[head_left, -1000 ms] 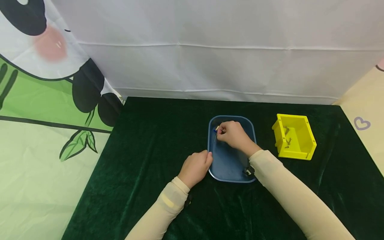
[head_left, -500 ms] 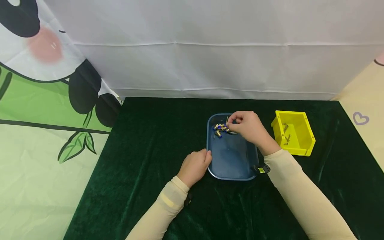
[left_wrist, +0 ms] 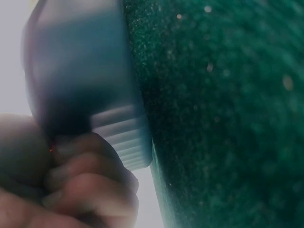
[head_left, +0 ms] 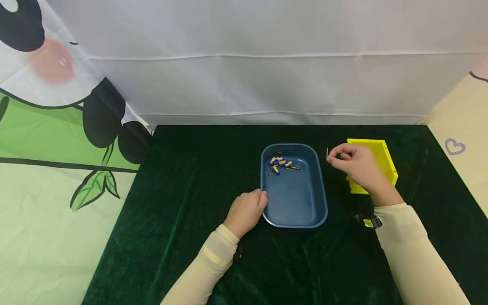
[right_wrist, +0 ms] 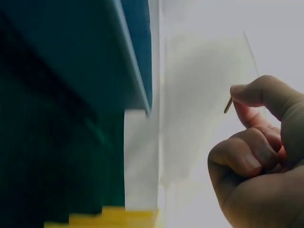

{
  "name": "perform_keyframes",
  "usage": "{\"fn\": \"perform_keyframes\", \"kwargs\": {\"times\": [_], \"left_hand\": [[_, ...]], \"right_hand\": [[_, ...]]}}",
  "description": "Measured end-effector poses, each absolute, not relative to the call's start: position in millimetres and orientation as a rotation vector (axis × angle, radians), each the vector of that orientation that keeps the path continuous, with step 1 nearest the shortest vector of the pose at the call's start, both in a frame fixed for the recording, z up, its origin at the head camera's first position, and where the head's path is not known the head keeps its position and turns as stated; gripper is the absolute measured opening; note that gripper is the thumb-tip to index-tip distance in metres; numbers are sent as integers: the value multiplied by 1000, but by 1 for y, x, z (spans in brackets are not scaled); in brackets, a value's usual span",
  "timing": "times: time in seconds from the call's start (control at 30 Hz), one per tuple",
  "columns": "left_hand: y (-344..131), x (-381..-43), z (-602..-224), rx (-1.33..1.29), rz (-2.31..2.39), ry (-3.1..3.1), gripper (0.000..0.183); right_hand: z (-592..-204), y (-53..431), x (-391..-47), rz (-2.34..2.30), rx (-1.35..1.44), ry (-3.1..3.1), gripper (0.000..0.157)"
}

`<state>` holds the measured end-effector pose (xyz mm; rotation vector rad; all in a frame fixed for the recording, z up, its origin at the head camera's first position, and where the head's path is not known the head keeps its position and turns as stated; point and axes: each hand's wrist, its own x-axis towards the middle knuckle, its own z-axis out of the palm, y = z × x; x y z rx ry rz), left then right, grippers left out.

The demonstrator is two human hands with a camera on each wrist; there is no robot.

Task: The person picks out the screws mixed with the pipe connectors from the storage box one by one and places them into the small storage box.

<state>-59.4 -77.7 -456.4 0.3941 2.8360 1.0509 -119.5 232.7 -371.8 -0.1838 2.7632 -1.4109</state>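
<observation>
My left hand (head_left: 245, 212) grips the left rim of a blue tray (head_left: 293, 212); in the left wrist view, curled fingers (left_wrist: 95, 185) lie against the tray's outer wall (left_wrist: 80, 71). At the tray's far end sit several brass fittings (head_left: 275, 170) with blue ends, beside a few thin metal screws (head_left: 293, 168). My right hand (head_left: 358, 167) is raised between tray and yellow bin, pinching one slim metal screw (head_left: 327, 153) between thumb and forefinger. The right wrist view shows the tip of this screw (right_wrist: 228, 105) poking out below the fingertips, with the other fingers curled in.
A yellow bin (head_left: 385, 156) stands right of the tray, partly hidden behind my right hand and wrist. Dark green velvet cloth (head_left: 198, 169) covers the table. A white curtain (head_left: 248, 84) hangs along the back edge, and printed cloth (head_left: 103, 199) is at the left.
My right hand has lifted from the tray's far end with a screw and moved right, up to the yellow bin. The fittings have come into view. My left hand stays on the rim.
</observation>
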Motion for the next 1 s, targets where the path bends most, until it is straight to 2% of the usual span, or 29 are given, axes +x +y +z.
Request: {"fn": "perform_keyframes", "kwargs": {"times": [0.53, 1.0], "left_hand": [[-78, -58, -457, 383, 1040, 2855, 40], [-79, -58, -455, 387, 1056, 2830, 39]], "right_hand": [[-377, 304, -102, -1254, 30, 2898, 43], [-388, 323, -96, -1254, 230, 2934, 51]]}}
